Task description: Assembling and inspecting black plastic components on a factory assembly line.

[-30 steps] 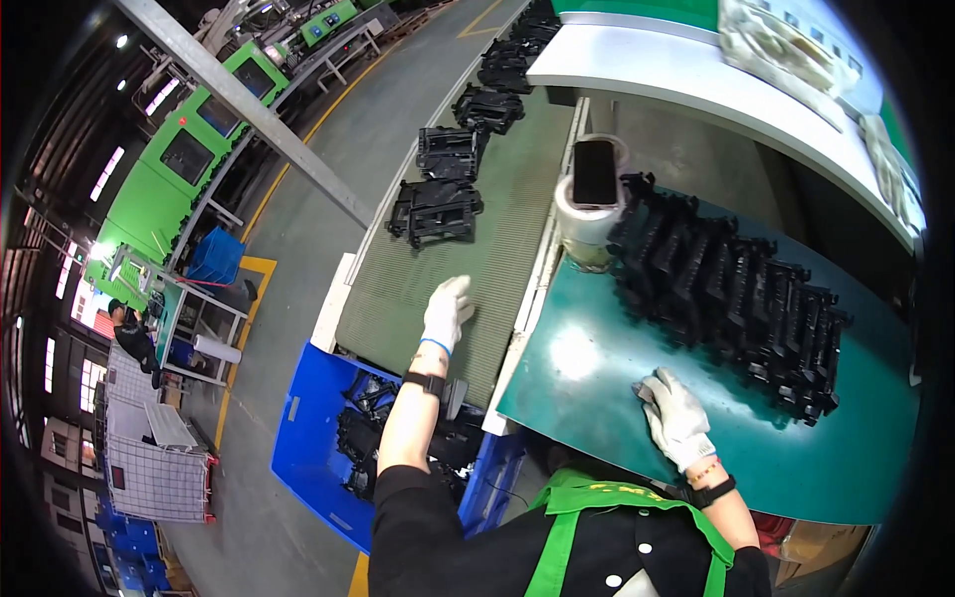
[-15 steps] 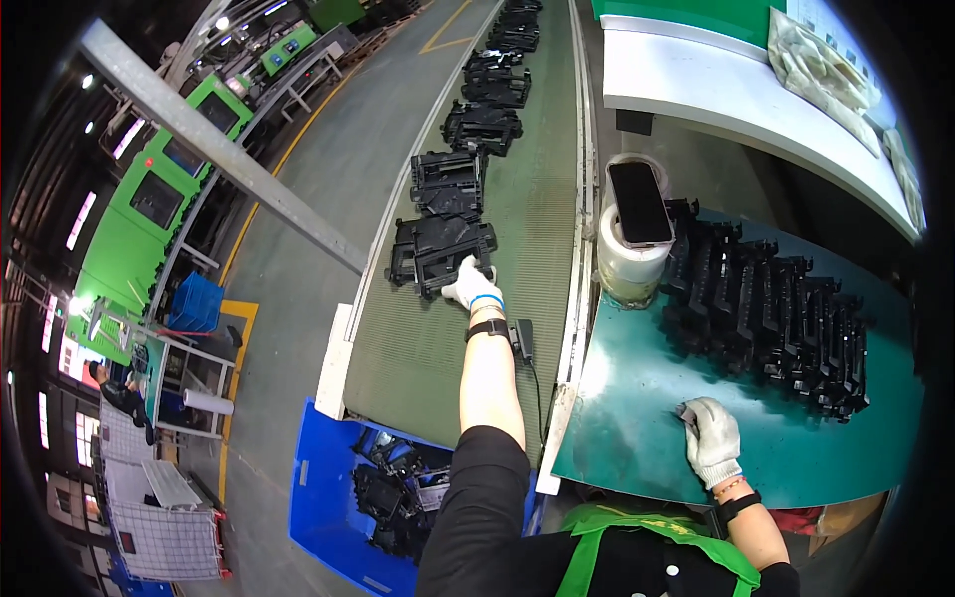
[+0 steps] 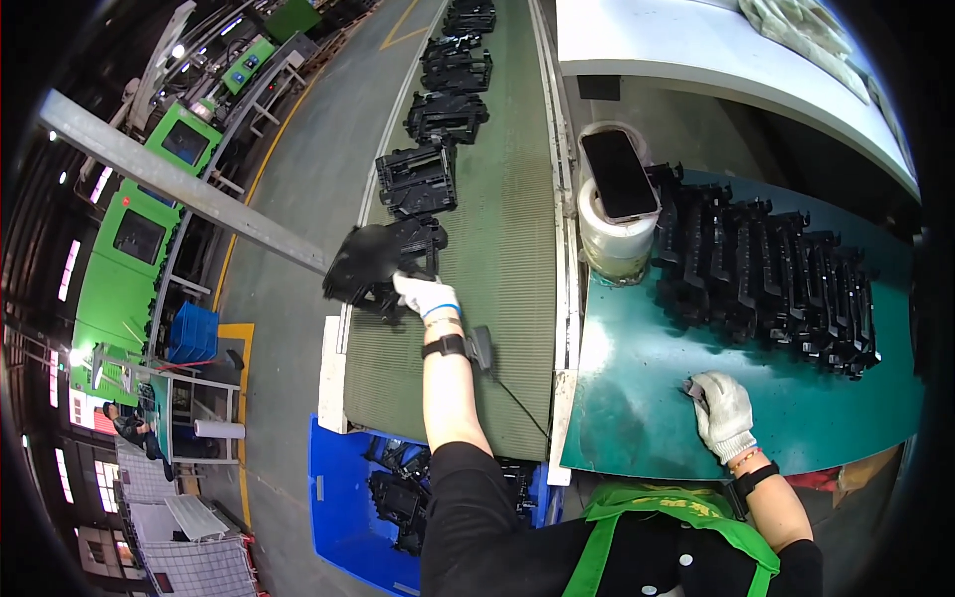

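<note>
My left hand (image 3: 428, 296), in a white glove, grips the right edge of a black plastic frame part (image 3: 356, 267). That part is tilted and raised at the conveyor's left edge, partly covering another black part (image 3: 422, 242) behind it. On the green-topped table (image 3: 627, 418), my gloved right hand (image 3: 722, 410) rests with curled fingers. Something small and dark shows at its fingertips, too small to name. Beyond that hand stands a tight row of black plastic parts (image 3: 766, 274).
More black parts (image 3: 418, 179) lie along the green conveyor belt (image 3: 507, 199). A blue bin (image 3: 338, 527) with loose black pieces sits below its near end. A phone (image 3: 619, 174) lies on a roll of clear film (image 3: 615, 239). A grey rail (image 3: 189, 184) slants in from the left.
My left hand has taken hold of the nearest black part, lifting and tilting it leftward off the belt. My right hand stays on the table. The whole view has shifted slightly.
</note>
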The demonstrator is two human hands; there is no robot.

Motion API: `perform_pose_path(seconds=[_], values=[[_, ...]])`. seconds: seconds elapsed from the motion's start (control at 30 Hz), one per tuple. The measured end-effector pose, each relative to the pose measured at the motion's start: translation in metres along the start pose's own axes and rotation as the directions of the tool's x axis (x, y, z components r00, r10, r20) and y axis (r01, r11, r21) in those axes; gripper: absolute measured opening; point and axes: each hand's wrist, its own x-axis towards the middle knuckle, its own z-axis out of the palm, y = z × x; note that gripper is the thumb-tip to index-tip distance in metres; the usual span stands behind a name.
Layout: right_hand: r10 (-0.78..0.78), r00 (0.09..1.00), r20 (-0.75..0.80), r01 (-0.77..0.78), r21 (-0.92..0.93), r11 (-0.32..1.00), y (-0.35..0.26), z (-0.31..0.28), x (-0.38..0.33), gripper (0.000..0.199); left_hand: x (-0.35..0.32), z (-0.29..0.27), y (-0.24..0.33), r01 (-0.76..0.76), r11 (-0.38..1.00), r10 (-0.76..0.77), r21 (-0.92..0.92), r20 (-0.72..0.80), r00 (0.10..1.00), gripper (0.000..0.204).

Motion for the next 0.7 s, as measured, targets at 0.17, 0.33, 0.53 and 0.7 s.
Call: perform_pose_path(seconds=[0.17, 0.33, 0.53, 0.7], values=[[-0.038, 0.999, 0.028, 0.037, 0.021, 0.999, -0.009, -0.003, 0.007, 0.038, 0.078, -0.019, 0.02, -0.025, 0.982, 0.088, -0.185, 0.339, 0.937, 0.056], [-0.013, 1.0, 0.003, 0.013, -0.004, 1.0, 0.001, 0.001, -0.004, 0.036, 0.029, -0.015, 0.03, 0.018, 0.995, 0.006, -0.1, 0.235, 0.972, 0.046], [0.003, 1.0, 0.03, -0.004, 0.055, 0.998, 0.002, -0.005, -0.003, 0.033, -0.024, -0.104, 0.075, 0.017, 1.0, -0.018, 0.007, 0.443, 0.896, 0.035], [-0.012, 1.0, 0.008, 0.01, 0.169, 0.986, 0.006, -0.008, -0.006, 0.03, -0.075, -0.217, 0.087, 0.066, 0.99, -0.129, 0.121, 0.657, 0.743, 0.032]])
